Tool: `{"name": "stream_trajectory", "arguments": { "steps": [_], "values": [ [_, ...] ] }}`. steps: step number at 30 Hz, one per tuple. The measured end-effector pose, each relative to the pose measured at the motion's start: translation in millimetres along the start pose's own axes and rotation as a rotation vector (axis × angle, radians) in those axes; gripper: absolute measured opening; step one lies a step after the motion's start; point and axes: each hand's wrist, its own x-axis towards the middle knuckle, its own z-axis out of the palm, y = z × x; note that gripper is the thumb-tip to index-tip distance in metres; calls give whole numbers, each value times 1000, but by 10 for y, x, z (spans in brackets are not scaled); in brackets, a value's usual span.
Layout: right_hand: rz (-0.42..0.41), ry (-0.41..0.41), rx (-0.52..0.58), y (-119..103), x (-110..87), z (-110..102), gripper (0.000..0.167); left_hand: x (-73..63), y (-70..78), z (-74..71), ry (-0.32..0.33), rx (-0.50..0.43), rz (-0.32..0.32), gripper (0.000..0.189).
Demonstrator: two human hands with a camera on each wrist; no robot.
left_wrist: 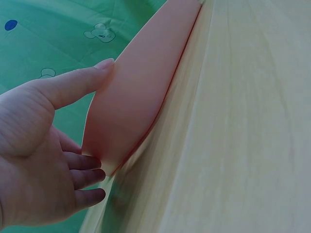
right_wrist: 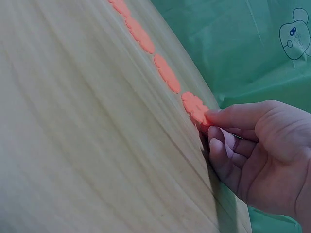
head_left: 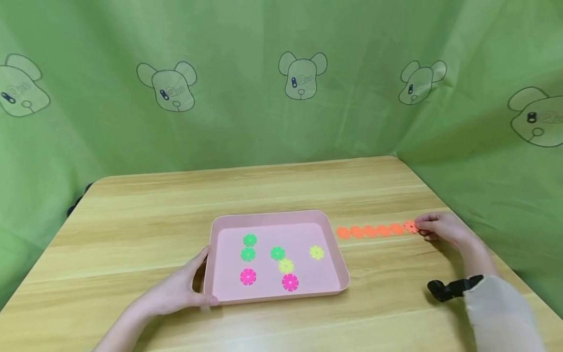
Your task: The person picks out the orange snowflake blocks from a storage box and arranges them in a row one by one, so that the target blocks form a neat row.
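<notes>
My right grip [head_left: 433, 228] pinches the end orange disc [head_left: 410, 227] of the row near the counter's [head_left: 132, 210] right edge; left grip [head_left: 184, 288], fingers straight, rests against the pink tray's [head_left: 214, 234] left side.

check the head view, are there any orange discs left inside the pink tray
No, the pink tray holds only green, yellow and pink discs; the orange discs lie in a row on the table beside it.

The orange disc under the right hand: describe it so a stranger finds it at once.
On the wooden table, right of the pink tray, runs a row of orange discs. The orange disc in question is the one at its right end, the only one the right hand pinches.
</notes>
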Motion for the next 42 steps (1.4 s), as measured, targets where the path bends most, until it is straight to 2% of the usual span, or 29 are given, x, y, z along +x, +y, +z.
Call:
{"name": "stream_trajectory", "arguments": {
  "steps": [9, 28, 42],
  "values": [
    [10, 31, -16, -28, 11, 36, 36, -17, 1, -9, -2, 7, -14, 113],
    [-25, 67, -154, -48, -17, 76, 38, -12, -3, -13, -5, 5, -13, 113],
    [-24, 51, -148, -96, 17, 110, 37, -49, -3, -28, 0, 2, -20, 113]
  ]
}}
